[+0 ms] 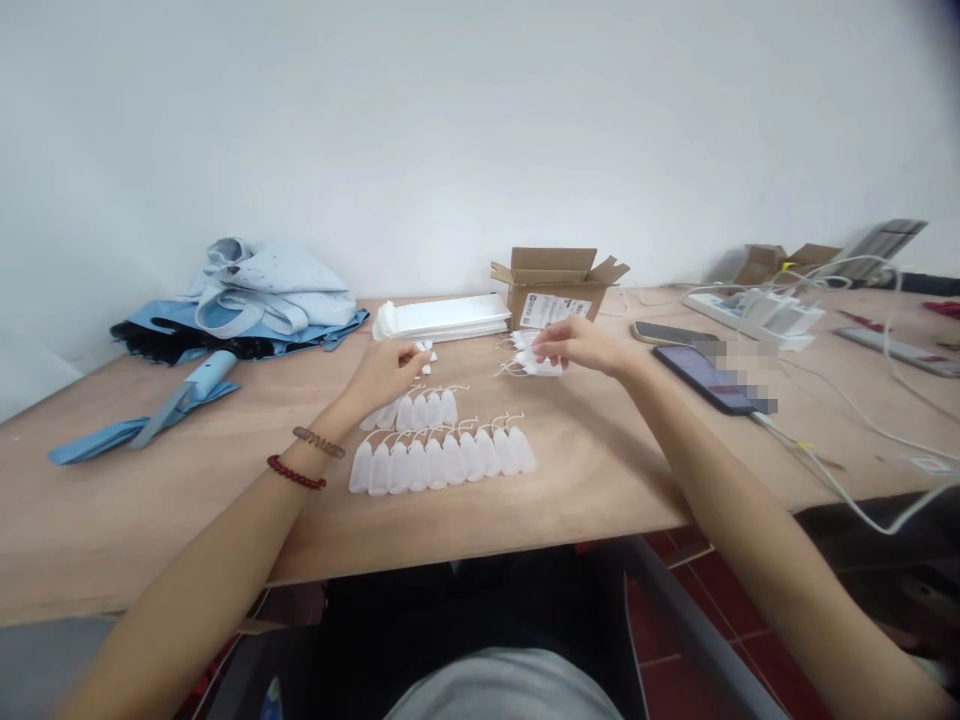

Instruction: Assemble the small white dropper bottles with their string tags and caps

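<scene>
My left hand (386, 378) is over the table with its fingers curled together, close to some small white pieces (426, 347). What lies between its fingertips, if anything, is too small to make out. My right hand (576, 345) reaches over a small group of white translucent pouches with strings (541, 366), fingers bent a little apart and touching or just above them. Nearer to me, a long row of similar pouches (442, 461) lies side by side, strings pointing away. Behind it is a shorter row (426, 410), partly covered by my left hand.
An opened cardboard box (559, 300) and a flat white stack (450, 316) stand by the wall. Blue and pale folded fabric (262, 290) and a folded umbrella (202, 385) lie left. On the right are phones (701, 378), a power strip (757, 315) and loose white cables.
</scene>
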A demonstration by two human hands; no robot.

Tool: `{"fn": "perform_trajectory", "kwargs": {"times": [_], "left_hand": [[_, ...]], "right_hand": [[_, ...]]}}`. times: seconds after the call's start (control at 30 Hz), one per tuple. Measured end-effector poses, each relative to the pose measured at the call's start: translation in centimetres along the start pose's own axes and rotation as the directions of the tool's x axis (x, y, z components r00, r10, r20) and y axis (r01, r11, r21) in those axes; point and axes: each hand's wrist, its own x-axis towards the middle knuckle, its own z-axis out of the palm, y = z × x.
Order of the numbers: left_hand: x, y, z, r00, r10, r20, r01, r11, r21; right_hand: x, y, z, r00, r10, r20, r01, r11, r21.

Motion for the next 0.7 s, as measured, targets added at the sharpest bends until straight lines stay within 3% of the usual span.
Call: {"fn": "perform_trajectory", "kwargs": {"times": [0.1,0.2,0.37,0.7], "left_hand": [[0.5,-1.9,0.1,0.998,-0.003,-0.063,0.010,0.993,0.119],[0.8,-3.6,0.4,0.995,-0.023,-0.102,0.042,0.979,0.197],[1.0,-5.5,0.4,0.987,-0.053,-0.152,0.092,0.961,0.262],[1.0,-6.0,0.2,0.996,-0.086,0.005,0.083,0.977,0.194]], "right_hand": [[0.9,1.5,-0.2,0.998,0.048,0.046,-0.041,0.990,-0.138],[1.6,2.8,0.0,0.994,0.033,0.105,0.002,0.950,-0.313],[1.9,3.5,0.3,0.991,0.087,0.105,-0.029,0.886,-0.462],[2.2,3.9,0.6,0.995,0.097,-0.015,-0.088,0.812,-0.577]]}}
